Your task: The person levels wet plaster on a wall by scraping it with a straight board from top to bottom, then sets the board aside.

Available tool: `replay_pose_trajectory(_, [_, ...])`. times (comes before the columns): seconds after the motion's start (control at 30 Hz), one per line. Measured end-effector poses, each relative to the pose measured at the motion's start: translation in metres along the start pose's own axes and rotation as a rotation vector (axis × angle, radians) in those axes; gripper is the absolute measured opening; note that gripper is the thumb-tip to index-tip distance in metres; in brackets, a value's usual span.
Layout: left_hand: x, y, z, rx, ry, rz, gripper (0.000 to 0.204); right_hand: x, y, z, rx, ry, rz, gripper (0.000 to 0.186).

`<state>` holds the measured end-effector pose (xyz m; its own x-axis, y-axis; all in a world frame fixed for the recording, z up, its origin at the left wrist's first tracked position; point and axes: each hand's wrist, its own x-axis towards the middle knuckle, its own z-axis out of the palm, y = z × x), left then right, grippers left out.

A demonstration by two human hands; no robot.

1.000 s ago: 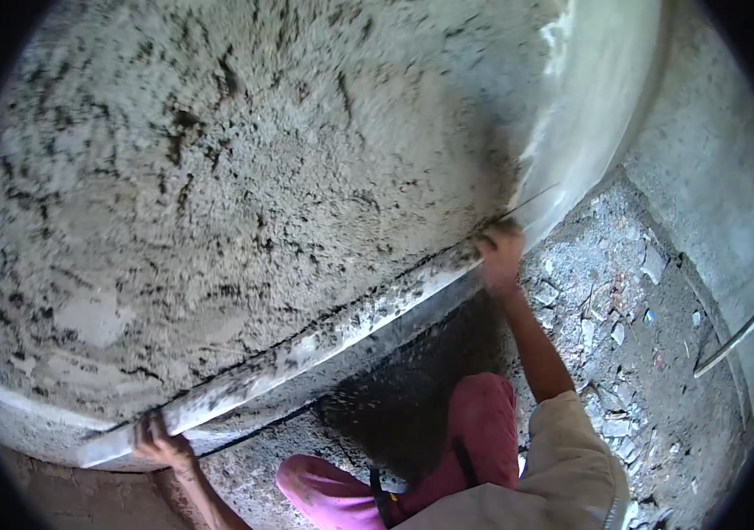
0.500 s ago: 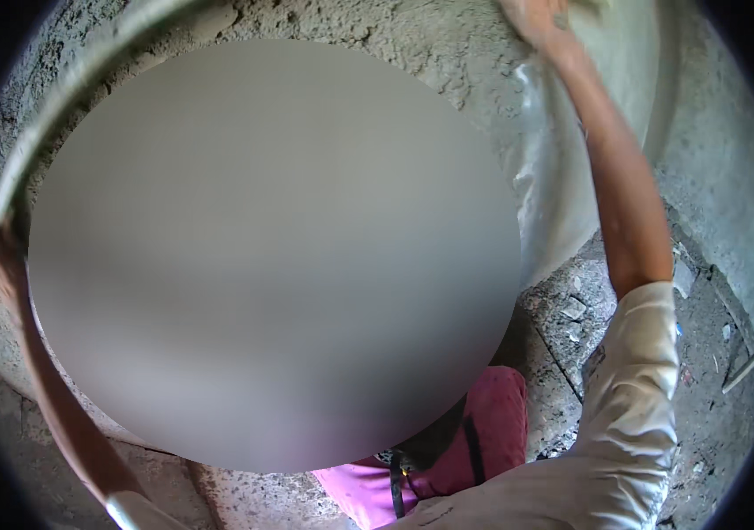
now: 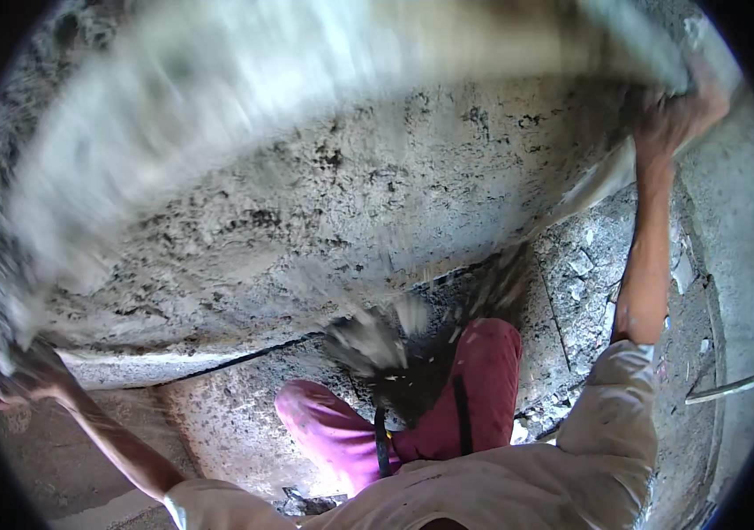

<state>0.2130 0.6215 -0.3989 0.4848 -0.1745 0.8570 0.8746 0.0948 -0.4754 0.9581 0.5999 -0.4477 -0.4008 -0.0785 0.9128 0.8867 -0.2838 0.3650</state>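
A long, pale straightedge [image 3: 306, 75] spans the upper part of the head view, bent by the lens and badly smeared by motion. My right hand [image 3: 679, 119] is closed around its right end. At the far left, my left hand [image 3: 31, 375] grips the other end, its fingers partly blurred. Behind and below the bar is a wall [image 3: 377, 194] of rough grey mortar, pitted and uneven. Clumps of loose mortar [image 3: 373, 340] are falling in front of my knees, blurred as they drop.
My legs in pink trousers [image 3: 487, 380] are bent at the wall's foot. Rubble [image 3: 580, 265] litters the floor to the right. A smooth grey wall [image 3: 730, 203] rises there, with a thin rod [image 3: 730, 386] near it.
Both hands have come lower with the straightedge, and my right hand is farther right. Mortar now falls near my knees. A grey blur covered the middle of the earlier picture.
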Motion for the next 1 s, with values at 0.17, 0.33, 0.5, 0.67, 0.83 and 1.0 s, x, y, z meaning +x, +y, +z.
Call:
replay_pose_trajectory(0.17, [-0.106, 0.105, -0.042, -0.327, -0.087, -0.106, 0.055, -0.146, -0.069, -0.032, 0.16, -0.241, 0.297, 0.021])
replay_pose_trajectory(0.33, [-0.18, 0.196, -0.083, -0.25, -0.329, -0.1, 0.021, -0.261, -0.125, -0.093, 0.241, -0.663, 0.372, 0.016])
replay_pose_trajectory(0.5, [-0.218, 0.206, -0.097, -0.232, -0.424, -0.142, 0.032, -0.251, -0.134, -0.104, 0.277, -0.621, 0.231, 0.034])
replay_pose_trajectory(0.67, [-0.144, 0.118, -0.115, -0.329, -0.459, -0.013, 0.024, -0.166, -0.072, -0.102, 0.406, -0.542, 0.153, 0.022])
replay_pose_trajectory(0.83, [0.048, 0.004, -0.027, -0.014, -0.098, -0.062, 0.039, 0.068, 0.016, -0.052, 0.032, -0.28, 0.116, 0.025])
replay_pose_trajectory(1.0, [0.181, -0.06, 0.033, 0.257, -0.163, -0.029, 0.04, 0.172, 0.025, -0.019, 0.24, -0.135, 0.129, 0.028])
